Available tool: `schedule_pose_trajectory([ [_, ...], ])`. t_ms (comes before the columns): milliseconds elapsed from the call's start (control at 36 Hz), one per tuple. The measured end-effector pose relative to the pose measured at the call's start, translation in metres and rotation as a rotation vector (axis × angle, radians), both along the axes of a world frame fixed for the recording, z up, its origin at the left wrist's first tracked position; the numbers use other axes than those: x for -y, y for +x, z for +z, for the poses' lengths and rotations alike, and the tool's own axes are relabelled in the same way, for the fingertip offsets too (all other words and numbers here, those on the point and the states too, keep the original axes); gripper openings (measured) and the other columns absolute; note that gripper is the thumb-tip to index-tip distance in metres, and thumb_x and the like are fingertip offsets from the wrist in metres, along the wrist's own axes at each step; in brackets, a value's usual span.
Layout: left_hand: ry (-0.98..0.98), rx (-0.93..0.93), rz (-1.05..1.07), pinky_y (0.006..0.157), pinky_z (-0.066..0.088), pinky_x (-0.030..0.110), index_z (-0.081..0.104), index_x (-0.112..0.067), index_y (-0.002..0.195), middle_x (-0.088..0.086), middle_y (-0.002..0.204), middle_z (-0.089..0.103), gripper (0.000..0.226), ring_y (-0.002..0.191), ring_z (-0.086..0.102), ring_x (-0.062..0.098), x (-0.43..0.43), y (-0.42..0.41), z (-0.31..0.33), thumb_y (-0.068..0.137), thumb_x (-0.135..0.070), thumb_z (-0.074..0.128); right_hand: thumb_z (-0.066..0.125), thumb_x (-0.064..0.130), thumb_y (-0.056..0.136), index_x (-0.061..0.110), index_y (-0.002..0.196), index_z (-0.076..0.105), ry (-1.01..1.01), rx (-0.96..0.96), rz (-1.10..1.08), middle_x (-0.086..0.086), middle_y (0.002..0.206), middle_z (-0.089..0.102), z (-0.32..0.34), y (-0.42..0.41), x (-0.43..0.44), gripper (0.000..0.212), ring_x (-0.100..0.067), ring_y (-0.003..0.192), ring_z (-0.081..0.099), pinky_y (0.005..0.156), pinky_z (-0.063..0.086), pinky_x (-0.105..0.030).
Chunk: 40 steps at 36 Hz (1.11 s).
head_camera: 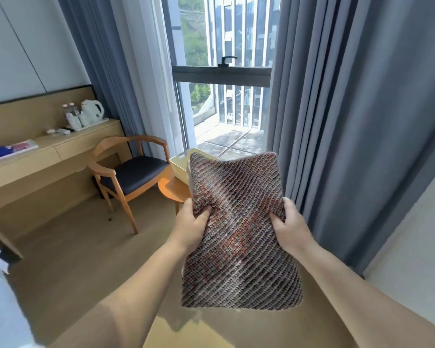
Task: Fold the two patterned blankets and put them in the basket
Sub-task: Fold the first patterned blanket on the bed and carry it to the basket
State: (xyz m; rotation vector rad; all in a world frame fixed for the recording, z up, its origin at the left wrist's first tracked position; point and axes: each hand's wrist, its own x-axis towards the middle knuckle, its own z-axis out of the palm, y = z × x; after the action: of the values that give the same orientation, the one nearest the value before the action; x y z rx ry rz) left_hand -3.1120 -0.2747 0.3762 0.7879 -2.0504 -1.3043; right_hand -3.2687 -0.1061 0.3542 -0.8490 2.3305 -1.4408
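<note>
A folded patterned blanket (pixel 239 237), woven in brown, grey and orange, is held up in the air in front of the person, above the wooden floor (pixel 68 247). The left hand (pixel 192 226) grips its left edge, fingers (pixel 204 213) curled closed over the front of the cloth. The right hand (pixel 288 226) grips the right edge likewise, fingers (pixel 276 221) closed tight, pinching the fabric. Beyond the blanket's upper left corner a pale yellow basket (pixel 180 163) sits on a small round wooden side table (pixel 172 190), next to a wooden armchair (pixel 131 172) and the window (pixel 224 71).
</note>
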Motion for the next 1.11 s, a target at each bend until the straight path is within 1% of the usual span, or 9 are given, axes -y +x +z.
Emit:
schedule_pose_trajectory([
  [139,0.016,0.055,0.086,0.082,0.039,0.026,0.053,-0.020,0.115,-0.007,0.109,0.061,0.025,0.100,0.057,0.011,0.030,-0.056,-0.006,0.092,-0.027,0.056,0.044,0.015,0.098,0.026,0.138,0.037,0.023,0.017,0.078,0.010,0.110,0.059,0.008,-0.063,0.037,0.042,-0.001,0.091,0.057,0.067,0.045,-0.018],
  [361,0.072,0.141,0.099,0.082,0.036,0.023,0.046,-0.019,0.124,-0.006,0.109,0.056,0.032,0.102,0.052,0.013,0.079,-0.120,-0.014,0.093,-0.018,0.050,0.041,0.010,0.098,0.027,0.139,0.035,0.115,0.043,0.136,0.014,0.100,0.056,0.000,-0.136,0.095,0.044,-0.004,0.084,0.056,0.061,0.044,-0.021],
  [417,0.098,0.141,0.082,0.071,0.039,0.021,0.048,-0.021,0.118,-0.013,0.102,0.058,0.025,0.095,0.055,0.009,0.096,-0.136,-0.019,0.093,-0.021,0.051,0.042,0.011,0.098,0.027,0.136,0.036,0.142,0.026,0.135,0.009,0.100,0.059,-0.002,-0.155,0.114,0.042,-0.010,0.083,0.059,0.063,0.047,-0.028],
  [472,0.122,0.119,0.063,0.068,0.040,0.018,0.049,-0.024,0.115,-0.016,0.100,0.059,0.022,0.093,0.056,0.003,0.117,-0.153,-0.024,0.093,-0.024,0.053,0.043,0.012,0.097,0.024,0.135,0.039,0.164,-0.008,0.128,0.006,0.102,0.060,-0.004,-0.174,0.135,0.040,-0.012,0.087,0.059,0.070,0.048,-0.032],
  [667,0.118,0.136,0.064,0.091,0.048,0.037,0.055,-0.022,0.110,-0.003,0.106,0.065,0.024,0.100,0.061,0.017,0.221,-0.224,-0.046,0.087,-0.030,0.060,0.042,0.006,0.090,0.016,0.128,0.045,0.208,-0.126,0.105,0.001,0.109,0.059,-0.008,-0.245,0.228,0.039,-0.019,0.099,0.057,0.078,0.045,-0.035],
  [750,0.158,0.116,0.023,0.089,0.048,0.033,0.054,-0.023,0.111,-0.003,0.109,0.065,0.024,0.099,0.061,0.014,0.267,-0.254,-0.045,0.088,-0.028,0.062,0.042,0.004,0.092,0.016,0.128,0.045,0.242,-0.132,0.068,0.006,0.107,0.052,-0.007,-0.272,0.272,0.038,-0.013,0.094,0.049,0.075,0.035,-0.027],
  [861,0.195,0.111,-0.035,0.086,0.047,0.030,0.053,-0.024,0.109,-0.005,0.107,0.064,0.022,0.100,0.061,0.014,0.325,-0.292,-0.037,0.089,-0.022,0.062,0.044,0.008,0.091,0.017,0.127,0.044,0.298,-0.155,0.020,-0.002,0.107,0.057,-0.003,-0.312,0.329,0.037,-0.019,0.088,0.049,0.072,0.035,-0.031],
  [972,0.173,0.140,-0.030,0.092,0.047,0.034,0.054,-0.018,0.111,0.003,0.110,0.065,0.024,0.102,0.060,0.018,0.380,-0.327,-0.027,0.087,-0.018,0.060,0.046,0.005,0.089,0.017,0.120,0.048,0.249,-0.176,0.004,-0.004,0.103,0.057,0.004,-0.347,0.380,0.033,-0.024,0.093,0.054,0.071,0.033,-0.032],
  [1111,0.181,0.135,-0.036,0.096,0.048,0.044,0.054,-0.023,0.109,0.000,0.110,0.066,0.027,0.102,0.061,0.019,0.439,-0.365,-0.021,0.083,-0.025,0.062,0.045,0.007,0.092,0.018,0.124,0.045,0.233,-0.155,0.020,-0.002,0.102,0.057,0.011,-0.390,0.441,0.034,-0.024,0.092,0.053,0.071,0.034,-0.032],
])
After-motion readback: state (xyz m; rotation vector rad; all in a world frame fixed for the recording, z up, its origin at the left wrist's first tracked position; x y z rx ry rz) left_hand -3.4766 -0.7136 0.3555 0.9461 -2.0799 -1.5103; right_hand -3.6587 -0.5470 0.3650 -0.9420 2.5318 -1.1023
